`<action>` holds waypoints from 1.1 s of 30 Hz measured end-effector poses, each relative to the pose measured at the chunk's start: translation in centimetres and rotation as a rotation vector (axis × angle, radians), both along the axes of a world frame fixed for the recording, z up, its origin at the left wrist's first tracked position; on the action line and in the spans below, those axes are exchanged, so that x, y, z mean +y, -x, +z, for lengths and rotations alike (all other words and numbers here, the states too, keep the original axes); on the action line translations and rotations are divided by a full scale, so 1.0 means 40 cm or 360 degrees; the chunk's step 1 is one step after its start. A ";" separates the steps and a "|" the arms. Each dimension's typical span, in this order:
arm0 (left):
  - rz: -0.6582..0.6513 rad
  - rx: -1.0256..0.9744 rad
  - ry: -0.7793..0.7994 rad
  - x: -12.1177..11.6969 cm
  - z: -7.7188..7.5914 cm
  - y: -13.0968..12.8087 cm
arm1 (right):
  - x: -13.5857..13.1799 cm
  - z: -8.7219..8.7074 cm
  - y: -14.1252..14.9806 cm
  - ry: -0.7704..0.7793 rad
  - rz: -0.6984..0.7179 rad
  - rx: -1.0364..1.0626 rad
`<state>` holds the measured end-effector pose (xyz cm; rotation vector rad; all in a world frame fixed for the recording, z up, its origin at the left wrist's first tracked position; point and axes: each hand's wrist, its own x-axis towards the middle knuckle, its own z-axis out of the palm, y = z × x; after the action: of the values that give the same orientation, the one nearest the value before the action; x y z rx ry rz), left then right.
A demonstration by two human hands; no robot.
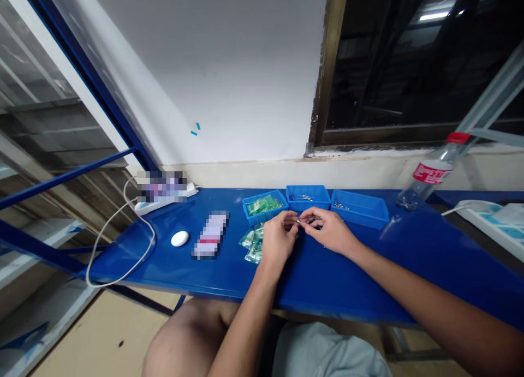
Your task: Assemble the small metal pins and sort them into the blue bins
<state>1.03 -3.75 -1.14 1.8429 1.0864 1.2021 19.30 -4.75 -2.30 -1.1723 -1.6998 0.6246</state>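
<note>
Two hands, the left hand (279,238) and right hand (329,231), are pinching a tiny metal part (300,221) between their fingertips above the blue tabletop (368,281), just before three blue plastic bins (308,190). A slipping finger is risking dropping it among the green-wrapped packets (251,244).

A white wall (213,66) rises beyond your left hand (279,239). Beyond your right hand (329,232), a dark window (393,66) in a worn brown frame reflects a ceiling light (434,16). A blue-topped bench (360,279) runs beneath both, above a tan floor (102,333).
</note>
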 end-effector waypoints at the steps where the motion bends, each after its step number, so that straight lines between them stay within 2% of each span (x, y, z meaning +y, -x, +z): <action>1: -0.0006 -0.0010 -0.0008 0.000 0.000 0.000 | -0.001 0.001 0.001 -0.0004 -0.0001 0.0000; 6: -0.0009 -0.0031 -0.0009 -0.004 0.007 -0.002 | 0.002 0.001 0.000 -0.0031 0.0015 -0.0042; 11: 0.0067 0.0094 -0.0016 -0.017 0.026 -0.001 | 0.006 0.001 -0.008 -0.0093 -0.0010 -0.0111; 16: -0.0008 0.0210 -0.0010 -0.025 0.033 0.002 | 0.003 0.003 -0.010 -0.0127 0.0017 -0.0093; 24: -0.0005 0.0100 0.0107 -0.016 0.024 0.000 | 0.000 0.003 -0.010 -0.0128 0.0056 -0.0079; 27: 0.0034 0.0031 0.0117 -0.011 0.015 -0.001 | -0.001 0.006 -0.007 -0.0066 0.0039 -0.0021; 33: -0.0018 -0.0043 0.0087 -0.003 -0.003 -0.002 | -0.001 -0.001 -0.004 0.0067 -0.0016 0.0113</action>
<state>1.10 -3.86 -1.27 1.7841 1.0823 1.1764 19.47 -4.77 -2.33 -1.1738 -1.6269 0.6909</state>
